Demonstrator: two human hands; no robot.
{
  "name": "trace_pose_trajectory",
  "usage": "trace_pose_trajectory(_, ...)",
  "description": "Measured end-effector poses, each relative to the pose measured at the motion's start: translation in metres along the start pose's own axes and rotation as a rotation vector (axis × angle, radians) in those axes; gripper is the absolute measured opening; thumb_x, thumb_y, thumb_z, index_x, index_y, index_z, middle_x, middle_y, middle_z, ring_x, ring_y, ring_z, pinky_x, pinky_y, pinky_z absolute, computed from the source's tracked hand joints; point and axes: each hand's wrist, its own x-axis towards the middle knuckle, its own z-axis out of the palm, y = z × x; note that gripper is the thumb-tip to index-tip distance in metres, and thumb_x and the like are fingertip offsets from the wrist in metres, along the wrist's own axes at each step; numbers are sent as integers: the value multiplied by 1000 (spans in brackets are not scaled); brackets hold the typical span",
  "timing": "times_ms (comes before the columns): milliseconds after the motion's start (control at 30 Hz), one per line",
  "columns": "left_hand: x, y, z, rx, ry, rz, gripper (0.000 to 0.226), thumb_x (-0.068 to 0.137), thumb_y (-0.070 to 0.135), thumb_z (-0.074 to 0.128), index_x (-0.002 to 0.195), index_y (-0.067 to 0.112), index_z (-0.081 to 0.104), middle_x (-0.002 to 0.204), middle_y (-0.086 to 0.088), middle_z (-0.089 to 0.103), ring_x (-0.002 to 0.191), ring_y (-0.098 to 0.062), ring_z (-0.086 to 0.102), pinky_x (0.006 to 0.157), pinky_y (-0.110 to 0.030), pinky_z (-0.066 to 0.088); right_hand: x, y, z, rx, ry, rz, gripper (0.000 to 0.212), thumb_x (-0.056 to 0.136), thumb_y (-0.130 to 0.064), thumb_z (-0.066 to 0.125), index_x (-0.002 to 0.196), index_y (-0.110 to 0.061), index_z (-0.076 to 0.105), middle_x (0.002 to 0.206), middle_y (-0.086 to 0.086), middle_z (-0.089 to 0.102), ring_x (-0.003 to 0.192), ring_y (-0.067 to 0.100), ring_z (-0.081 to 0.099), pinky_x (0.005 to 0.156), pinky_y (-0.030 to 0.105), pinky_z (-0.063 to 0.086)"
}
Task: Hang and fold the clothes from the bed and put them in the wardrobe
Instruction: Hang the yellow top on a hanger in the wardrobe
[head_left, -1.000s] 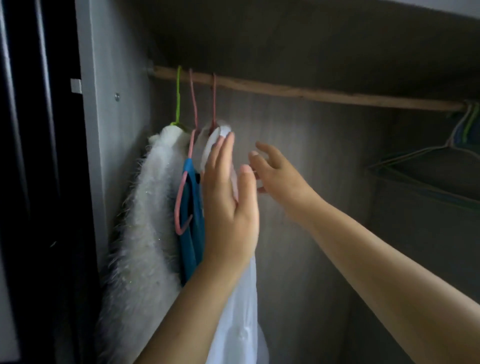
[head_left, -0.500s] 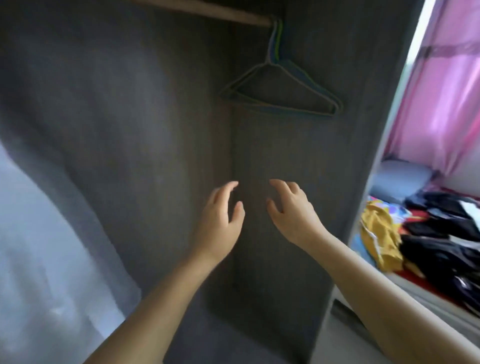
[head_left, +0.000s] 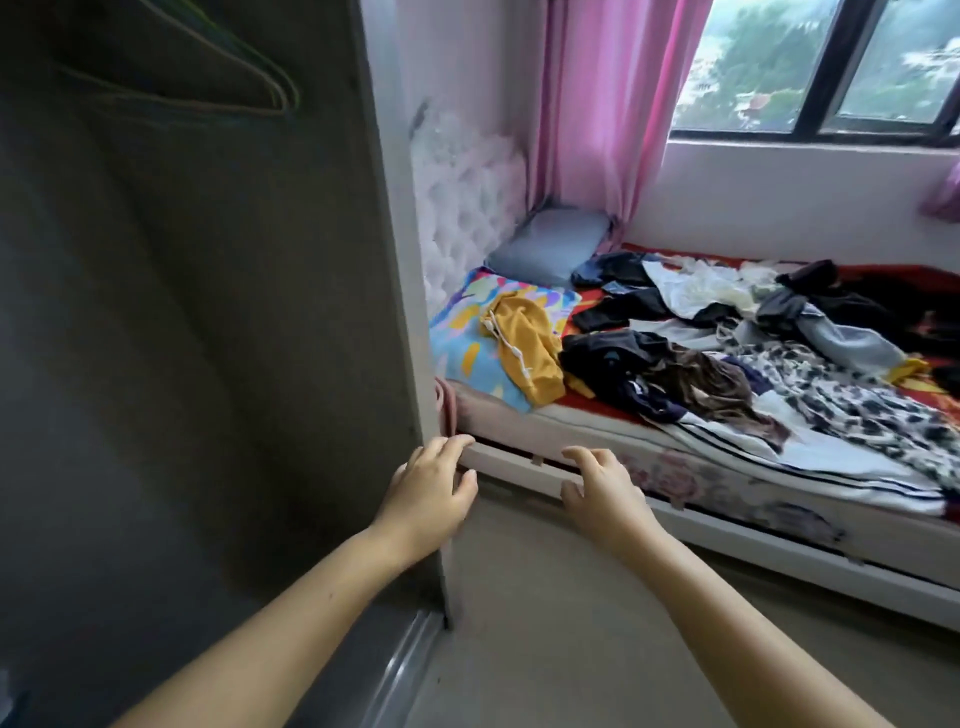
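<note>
Head view: two empty hands, left hand (head_left: 428, 488), right hand (head_left: 602, 488)

The hangers (head_left: 208, 78) run off the top edge — their hooks and the rail are out of sight. The bed (head_left: 675, 467) is cut by the right edge. In the heap of clothes (head_left: 727, 353) the dark pieces overlap — single garments cannot be told apart. Both forearms leave the bottom edge.
</note>
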Motion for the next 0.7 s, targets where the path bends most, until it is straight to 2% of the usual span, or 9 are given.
trace_pose_trajectory(100, 20, 50, 54, -51, -93, 19, 42, 98, 25, 45, 140, 21, 41, 140, 0, 44, 130, -18, 39, 108, -38, 32, -12, 74, -23, -23, -22, 85, 46, 98, -25, 40, 143, -24, 35, 143, 4, 36, 126, 25, 40, 98, 37, 37)
trace_pose_trajectory(267, 51, 120, 140, -74, -222, 39, 44, 98, 25, 45, 141, 19, 40, 142, -1, 42, 134, -17, 35, 108, -34, 30, -23, 179, -49, -38, -66, 230, 44, 98, -27, 40, 142, -24, 37, 144, 4, 36, 126, 23, 42, 101, 37, 38)
trace_pose_trajectory(467, 97, 150, 192, -97, -335, 39, 42, 98, 25, 44, 139, 16, 41, 138, -4, 45, 129, -19, 40, 106, -39, 35, 0, 230, -50, -44, -134, 294, 43, 99, -28, 40, 141, -24, 36, 141, 6, 38, 124, 25, 43, 99, 38, 39)
trace_pose_trajectory(700, 183, 129, 229, -125, -406, 35, 40, 99, 25, 43, 138, 17, 42, 136, -5, 45, 127, -20, 42, 104, -41, 38, 85, 248, -48, -59, -199, 303, 43, 100, -32, 39, 142, -26, 35, 142, 4, 35, 117, 27, 48, 97, 39, 43)
